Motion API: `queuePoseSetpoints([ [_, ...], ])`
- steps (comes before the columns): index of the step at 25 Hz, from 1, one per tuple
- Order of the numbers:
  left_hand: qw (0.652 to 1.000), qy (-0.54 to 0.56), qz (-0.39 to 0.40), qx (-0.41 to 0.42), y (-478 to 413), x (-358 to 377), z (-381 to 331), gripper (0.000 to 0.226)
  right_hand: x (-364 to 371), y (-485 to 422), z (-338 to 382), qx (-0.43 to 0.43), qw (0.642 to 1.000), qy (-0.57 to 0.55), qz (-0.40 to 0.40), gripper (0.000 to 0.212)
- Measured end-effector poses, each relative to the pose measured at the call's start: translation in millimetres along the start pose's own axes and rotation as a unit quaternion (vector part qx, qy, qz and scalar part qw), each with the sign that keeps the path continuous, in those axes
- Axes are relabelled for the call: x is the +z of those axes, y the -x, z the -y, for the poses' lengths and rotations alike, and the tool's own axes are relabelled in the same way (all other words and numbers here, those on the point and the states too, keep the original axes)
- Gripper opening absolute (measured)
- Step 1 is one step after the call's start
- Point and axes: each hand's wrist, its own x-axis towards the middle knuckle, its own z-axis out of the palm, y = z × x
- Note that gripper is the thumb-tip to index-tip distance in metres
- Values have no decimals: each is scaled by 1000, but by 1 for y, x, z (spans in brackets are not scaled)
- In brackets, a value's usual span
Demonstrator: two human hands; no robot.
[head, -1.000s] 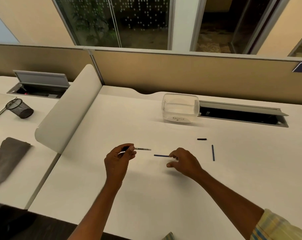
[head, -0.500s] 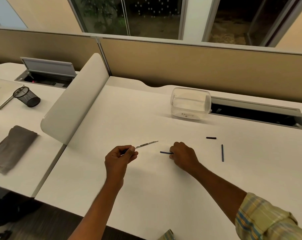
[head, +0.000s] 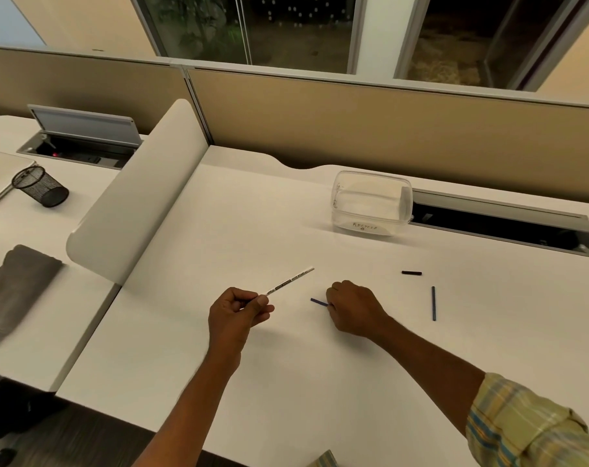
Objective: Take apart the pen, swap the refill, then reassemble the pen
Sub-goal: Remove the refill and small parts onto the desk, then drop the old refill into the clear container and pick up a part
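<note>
My left hand [head: 236, 311] grips one end of the white pen barrel [head: 291, 280], which points up and to the right above the desk. To its right, my right hand [head: 353, 306] rests knuckles-up on the desk with its fingers closed over one end of a thin blue refill [head: 319, 302]; the rest of the refill is hidden under the hand. A second dark blue refill [head: 433, 303] lies alone further right. A small black pen cap [head: 411, 273] lies beyond it.
A clear plastic tub [head: 372, 203] labelled "recycle" stands at the back of the white desk [head: 286, 365], next to an open cable tray [head: 502, 227]. A curved white divider [head: 141, 203] borders the left. Beyond it lie a mesh cup [head: 40, 186] and grey cloth [head: 14, 291].
My left hand has tilted the barrel's free end upward. My right hand has slid over the blue refill, covering most of it. The camera has moved closer.
</note>
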Motion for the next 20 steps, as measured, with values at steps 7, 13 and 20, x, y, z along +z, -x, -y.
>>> queuePoseSetpoints([
  [7, 997, -63, 34, 10, -3, 12, 2, 21, -19, -5, -23, 47, 990, -113, -64, 15],
  [13, 991, -122, 48, 15, -14, 26, 0, 17, -76, -30, -63, 113, 968, -170, -147, 11],
  [20, 985, -158, 66, 15, -29, 44, 3, 17, -128, -83, -115, 181, 950, -195, -167, 13],
])
